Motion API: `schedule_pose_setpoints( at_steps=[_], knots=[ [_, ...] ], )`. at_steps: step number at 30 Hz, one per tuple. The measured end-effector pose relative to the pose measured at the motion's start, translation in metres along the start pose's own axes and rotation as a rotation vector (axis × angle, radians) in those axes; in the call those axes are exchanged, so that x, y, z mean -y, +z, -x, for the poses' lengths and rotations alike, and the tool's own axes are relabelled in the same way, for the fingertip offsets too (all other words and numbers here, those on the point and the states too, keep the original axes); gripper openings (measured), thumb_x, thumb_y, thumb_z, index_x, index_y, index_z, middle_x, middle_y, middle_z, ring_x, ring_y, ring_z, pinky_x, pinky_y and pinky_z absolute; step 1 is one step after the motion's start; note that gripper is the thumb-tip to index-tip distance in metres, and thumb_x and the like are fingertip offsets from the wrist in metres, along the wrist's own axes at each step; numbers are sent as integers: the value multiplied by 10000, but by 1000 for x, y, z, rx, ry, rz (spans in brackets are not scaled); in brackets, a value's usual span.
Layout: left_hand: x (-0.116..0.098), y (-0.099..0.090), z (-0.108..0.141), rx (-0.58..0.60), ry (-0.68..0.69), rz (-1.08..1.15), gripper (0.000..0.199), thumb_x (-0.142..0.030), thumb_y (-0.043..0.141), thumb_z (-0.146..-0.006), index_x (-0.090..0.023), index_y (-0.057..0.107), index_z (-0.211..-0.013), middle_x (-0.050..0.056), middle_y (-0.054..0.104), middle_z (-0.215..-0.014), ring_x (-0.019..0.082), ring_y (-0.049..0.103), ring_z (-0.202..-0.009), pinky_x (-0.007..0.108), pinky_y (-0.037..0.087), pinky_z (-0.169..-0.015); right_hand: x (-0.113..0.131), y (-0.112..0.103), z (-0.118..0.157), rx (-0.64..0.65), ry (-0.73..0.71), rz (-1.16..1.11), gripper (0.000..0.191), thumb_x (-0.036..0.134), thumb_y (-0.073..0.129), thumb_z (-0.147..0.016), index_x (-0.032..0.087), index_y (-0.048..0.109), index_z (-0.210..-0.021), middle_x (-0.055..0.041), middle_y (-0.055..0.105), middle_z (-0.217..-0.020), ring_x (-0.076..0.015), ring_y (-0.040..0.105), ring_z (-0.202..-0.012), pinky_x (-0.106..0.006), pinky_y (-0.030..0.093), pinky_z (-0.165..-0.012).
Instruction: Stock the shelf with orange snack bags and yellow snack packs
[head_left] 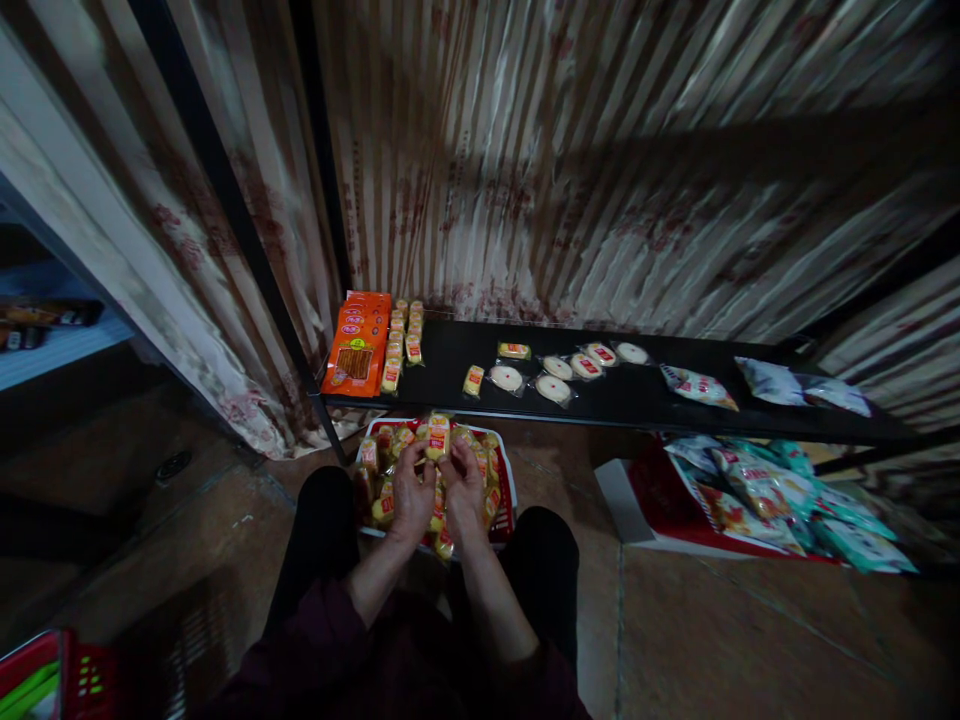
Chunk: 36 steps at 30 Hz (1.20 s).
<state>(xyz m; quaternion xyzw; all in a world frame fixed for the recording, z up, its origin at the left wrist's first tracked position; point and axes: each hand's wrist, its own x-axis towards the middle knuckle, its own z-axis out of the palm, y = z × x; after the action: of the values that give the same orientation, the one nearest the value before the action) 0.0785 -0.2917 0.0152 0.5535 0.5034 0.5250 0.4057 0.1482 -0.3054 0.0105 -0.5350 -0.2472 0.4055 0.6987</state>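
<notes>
Between the fingertips of my left hand (412,495) and my right hand (463,490) is a small wrapped snack cake (438,436), yellow with a red and white label. Both hands pinch its lower end, over a basket (511,500) with a white rim and red inside. Many similar wrapped cakes (382,508) fill the basket, partly hidden under my hands. On the black shelf (465,335) beyond, matching cakes (394,350) stand in two rows beside flat orange snack packets (358,345). A single cake (473,381) and another cake (514,351) lie apart, further right.
Round white wrapped pastries (553,388) and several pouches (697,387) lie along the shelf. Under its right end, a red-and-white box (652,500) holds snack bags (757,485). A black post (232,220) rises at the left, and a red basket (90,670) stands lower left.
</notes>
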Motion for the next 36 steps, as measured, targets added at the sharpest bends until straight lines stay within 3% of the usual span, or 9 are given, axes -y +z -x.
schedule_pose_setpoints(
  at_steps=[12, 21, 30, 36],
  knots=[
    [-13, 5, 0, 20, -111, 76, 221, -158, 545, -768, -201, 605, -977, 76, 642, -1035, 207, 599, -977, 365, 440, -919, 8, -2, 4, 16, -19, -10, 458, 321, 649, -707, 213, 611, -1151, -67, 684, -1093, -209, 632, -992, -383, 482, -931],
    [-11, 7, -5, 41, -244, 97, 235, -215, 605, -756, -191, 583, -988, 77, 642, -1039, 200, 587, -990, 363, 418, -939, 4, -3, 5, -4, -17, 60, 482, 307, 612, -715, 213, 598, -1187, -76, 636, -1221, -220, 594, -1117, -406, 421, -1030],
    [-18, 8, -7, 80, -361, 267, 237, -309, 643, -732, -174, 587, -919, 71, 647, -941, 185, 606, -885, 340, 450, -864, -3, -8, 6, 21, -169, 320, 445, 332, 520, -809, 241, 570, -1242, -55, 578, -1310, -212, 508, -1227, -404, 395, -1045],
    [-30, 5, -6, 76, -498, 392, 273, -323, 673, -698, -180, 589, -915, 51, 663, -901, 174, 620, -857, 305, 458, -824, 5, -4, 10, 49, -234, 394, 444, 301, 497, -812, 237, 564, -1246, -61, 557, -1329, -214, 487, -1239, -418, 366, -1066]
  ],
)
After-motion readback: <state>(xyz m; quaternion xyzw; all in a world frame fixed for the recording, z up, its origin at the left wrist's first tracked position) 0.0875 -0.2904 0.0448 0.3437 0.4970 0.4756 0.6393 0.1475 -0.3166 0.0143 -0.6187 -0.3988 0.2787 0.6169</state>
